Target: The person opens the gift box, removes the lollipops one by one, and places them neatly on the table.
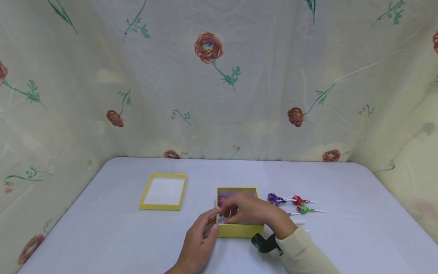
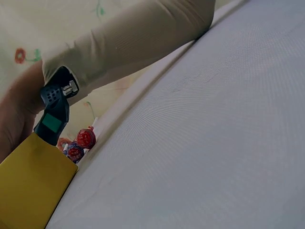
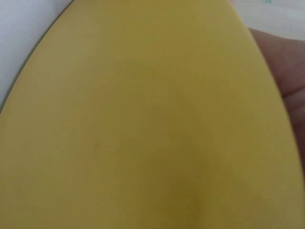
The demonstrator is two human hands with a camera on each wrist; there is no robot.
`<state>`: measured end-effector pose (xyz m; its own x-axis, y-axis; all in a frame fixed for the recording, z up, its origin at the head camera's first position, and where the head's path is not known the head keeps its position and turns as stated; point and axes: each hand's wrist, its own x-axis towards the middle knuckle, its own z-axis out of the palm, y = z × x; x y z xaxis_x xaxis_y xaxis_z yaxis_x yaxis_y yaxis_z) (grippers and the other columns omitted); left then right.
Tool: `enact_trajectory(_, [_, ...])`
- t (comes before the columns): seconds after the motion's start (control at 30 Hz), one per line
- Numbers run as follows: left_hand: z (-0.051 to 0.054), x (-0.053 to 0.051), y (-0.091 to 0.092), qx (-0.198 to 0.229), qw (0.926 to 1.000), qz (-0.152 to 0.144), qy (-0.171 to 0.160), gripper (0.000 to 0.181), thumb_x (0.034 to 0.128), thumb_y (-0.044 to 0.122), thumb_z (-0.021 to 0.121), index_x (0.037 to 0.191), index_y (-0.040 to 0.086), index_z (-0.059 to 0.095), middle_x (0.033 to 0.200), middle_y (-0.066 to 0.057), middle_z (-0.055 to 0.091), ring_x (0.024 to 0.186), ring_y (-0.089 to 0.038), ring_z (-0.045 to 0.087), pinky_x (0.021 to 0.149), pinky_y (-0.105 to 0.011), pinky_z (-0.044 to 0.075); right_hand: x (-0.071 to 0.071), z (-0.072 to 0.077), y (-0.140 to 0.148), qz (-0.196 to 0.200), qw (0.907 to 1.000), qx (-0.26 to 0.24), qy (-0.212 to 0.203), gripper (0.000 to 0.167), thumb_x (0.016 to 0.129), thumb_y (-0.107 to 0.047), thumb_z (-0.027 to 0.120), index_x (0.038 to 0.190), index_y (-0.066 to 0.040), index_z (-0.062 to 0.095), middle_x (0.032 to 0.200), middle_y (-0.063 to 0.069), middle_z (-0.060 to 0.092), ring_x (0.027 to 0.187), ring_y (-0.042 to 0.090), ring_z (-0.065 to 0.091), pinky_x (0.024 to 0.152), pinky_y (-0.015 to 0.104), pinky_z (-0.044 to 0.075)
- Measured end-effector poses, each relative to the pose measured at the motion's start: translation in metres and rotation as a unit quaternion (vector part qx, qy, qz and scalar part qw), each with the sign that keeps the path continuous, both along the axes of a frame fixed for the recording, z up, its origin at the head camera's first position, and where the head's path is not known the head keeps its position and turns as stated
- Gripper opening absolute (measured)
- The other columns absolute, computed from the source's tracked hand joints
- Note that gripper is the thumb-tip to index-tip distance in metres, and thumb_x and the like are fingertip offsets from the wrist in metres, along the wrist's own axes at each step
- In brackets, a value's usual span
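An uncovered yellow box (image 1: 241,231) with a pale inside stands at the middle front of the table. My left hand (image 1: 198,239) rests against its left side, thumb by the front corner and fingers gently bent. Over the front wall reaches my right hand (image 1: 248,209), its fingers bent down inside the box. A pinkish-purple lollipop (image 1: 221,201) shows in the box beside those fingers; whether they pinch it or its stick is hidden. In the right wrist view the box's yellow wall (image 3: 143,119) fills most of the picture.
Right of the box lie several wrapped lollipops, among them a purple one (image 1: 275,198), a red one (image 1: 297,199) and a green one (image 1: 303,208), with white sticks. The box's yellow-rimmed lid (image 1: 161,207) lies inside up at the left. A flowered curtain (image 1: 263,76) hangs behind the table.
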<state>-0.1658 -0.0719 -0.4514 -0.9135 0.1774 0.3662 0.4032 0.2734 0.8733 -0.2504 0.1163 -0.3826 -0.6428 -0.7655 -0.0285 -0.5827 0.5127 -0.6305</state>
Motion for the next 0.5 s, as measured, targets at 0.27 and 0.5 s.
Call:
enact_trajectory(0.27, [0.0013, 0.0002, -0.0003, -0.012, 0.9999, 0.001, -0.004, 0.037, 0.0981, 0.011, 0.053, 0.134, 0.017, 0.052, 0.135, -0.002, 0.053, 0.12, -0.025, 0.056, 0.088, -0.027, 0.054, -0.0009, -0.0036, -0.0019, -0.005, 0.9995, 0.023, -0.02, 0.012, 0.084, -0.007, 0.072, 0.094, -0.012, 0.073, 0.086, -0.006, 0.067, 0.077, 0.002, 0.059, 0.072, 0.02, 0.051])
enact_trajectory(0.5, [0.0012, 0.0002, 0.001, -0.006, 1.0, 0.005, 0.006, 0.037, 0.0969, 0.009, 0.054, 0.133, 0.015, 0.054, 0.134, -0.002, 0.054, 0.119, -0.025, 0.057, 0.086, -0.027, 0.055, -0.0032, -0.006, -0.0028, -0.006, 0.9992, 0.032, -0.023, 0.008, 0.083, -0.006, 0.073, 0.086, -0.014, 0.072, 0.079, -0.009, 0.065, 0.071, 0.002, 0.057, 0.069, 0.02, 0.051])
